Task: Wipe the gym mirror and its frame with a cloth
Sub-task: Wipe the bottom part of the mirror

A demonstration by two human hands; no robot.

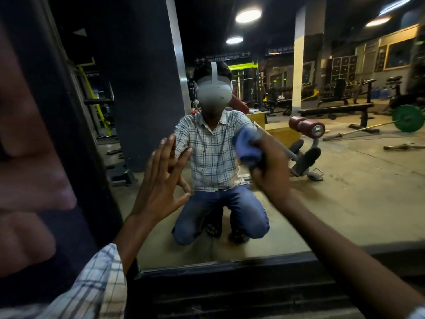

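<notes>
The large gym wall mirror [345, 192] is stiff, slick, breakable glass in a dark frame [230, 268] — press lightly. The left hand [161, 178] rests flat on it, fingers straight and spread. The right hand [271, 166] grips the soft, light blue cloth [247, 143], bunched at the glass — best held wadded.

The crumpled blue cloth [247, 146] is blurred, half covered by the right hand [272, 168]; a pale shape [27, 157] is cropped at left.

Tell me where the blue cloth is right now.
In the head view, the blue cloth sits right of centre, gripped in the right hand at the mirror, opposite the flat left hand.
</notes>
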